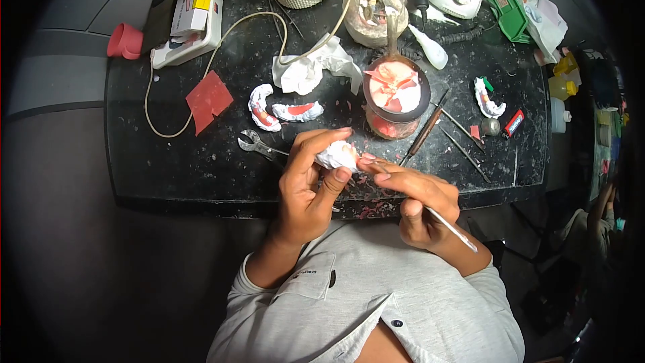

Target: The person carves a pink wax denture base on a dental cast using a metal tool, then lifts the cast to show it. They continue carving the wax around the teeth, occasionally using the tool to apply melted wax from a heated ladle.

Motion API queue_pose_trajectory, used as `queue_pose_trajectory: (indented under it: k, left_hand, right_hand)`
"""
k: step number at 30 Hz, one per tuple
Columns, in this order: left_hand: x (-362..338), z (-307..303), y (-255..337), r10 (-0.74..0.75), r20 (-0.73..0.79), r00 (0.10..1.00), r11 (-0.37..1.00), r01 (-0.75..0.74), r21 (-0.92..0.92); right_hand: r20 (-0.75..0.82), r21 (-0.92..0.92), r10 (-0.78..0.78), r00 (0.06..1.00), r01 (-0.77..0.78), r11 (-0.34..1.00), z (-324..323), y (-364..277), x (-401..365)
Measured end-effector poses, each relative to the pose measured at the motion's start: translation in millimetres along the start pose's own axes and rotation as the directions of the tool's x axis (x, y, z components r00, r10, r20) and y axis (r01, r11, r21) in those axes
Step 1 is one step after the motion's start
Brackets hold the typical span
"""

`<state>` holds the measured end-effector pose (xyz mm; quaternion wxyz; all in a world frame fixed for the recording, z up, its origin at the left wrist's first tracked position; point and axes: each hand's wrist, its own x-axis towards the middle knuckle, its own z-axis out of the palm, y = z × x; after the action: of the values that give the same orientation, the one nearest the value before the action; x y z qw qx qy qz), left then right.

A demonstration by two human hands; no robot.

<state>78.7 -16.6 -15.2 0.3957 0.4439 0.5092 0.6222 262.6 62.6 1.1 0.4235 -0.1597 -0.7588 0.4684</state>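
Note:
My left hand (304,188) is closed around a small white plaster dental cast (334,155), thumb below and fingers above it. Some pink material shows at the cast's right end. My right hand (430,198) grips a thin metal wax carver (451,228), whose whitish end points down and right past the palm. The fingertips of that hand touch or nearly touch the pink end of the cast; the carver's other end is hidden there. Behind the hands lie two plaster casts with pink wax, one curved (263,109) and one flatter (297,112).
A dark pan of pink and white wax (395,94) stands just beyond my right hand. Nearby are a wooden-handled knife (424,136), a wrench (257,143), a pink wax sheet (209,102), crumpled tissue (316,70), another cast (488,99) and a cable (282,47). Pink shavings litter the table edge (376,208).

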Motion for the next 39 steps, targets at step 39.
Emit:
queue_pose_trajectory:
  k: [39]
  left_hand:
    - [-1, -11, 5, -0.217, 0.281, 0.935, 0.878, 0.313, -0.363]
  right_hand:
    - [0.154, 0.016, 0.021, 0.988, -0.024, 1.000, 0, -24, 22]
